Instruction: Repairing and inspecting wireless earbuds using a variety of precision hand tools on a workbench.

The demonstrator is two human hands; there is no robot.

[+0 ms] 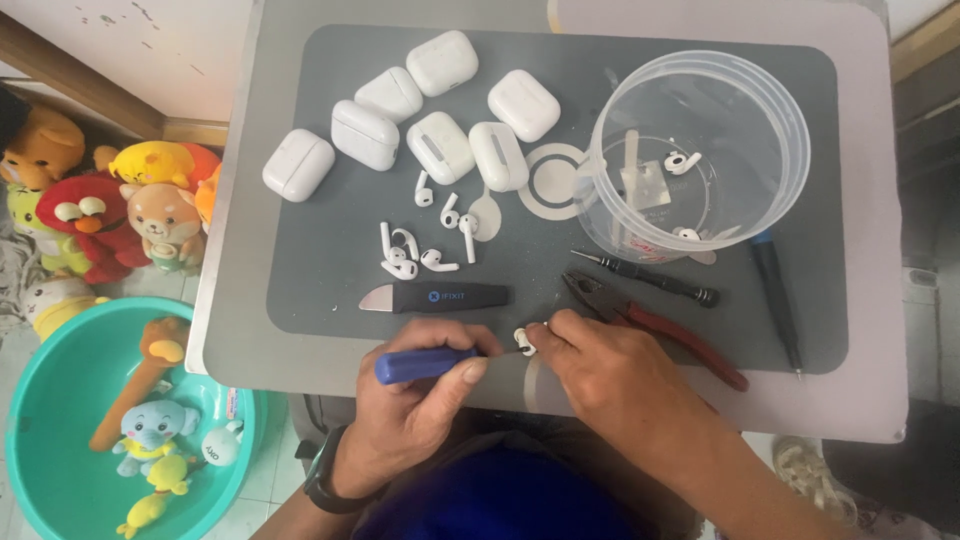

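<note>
My left hand (pixel 415 395) grips a blue-handled tool (pixel 420 364) at the table's front edge, its tip pointing right toward a small white earbud (pixel 523 340). My right hand (pixel 600 370) pinches that earbud between thumb and fingers. Just beyond my hands lies a black pry tool with a metal blade (pixel 440 297). Several loose white earbuds (pixel 425 235) are scattered on the grey work mat (pixel 320 270). Several white earbud cases (pixel 440 145) sit in a cluster at the mat's far left.
A clear plastic tub (pixel 760 110) with small earbud parts stands at the right. Red-handled pliers (pixel 665 330), a thin black screwdriver (pixel 650 277) and a dark pen-like tool (pixel 778 300) lie near it. Plush toys (pixel 120 205) and a teal basin (pixel 60 400) sit on the floor left.
</note>
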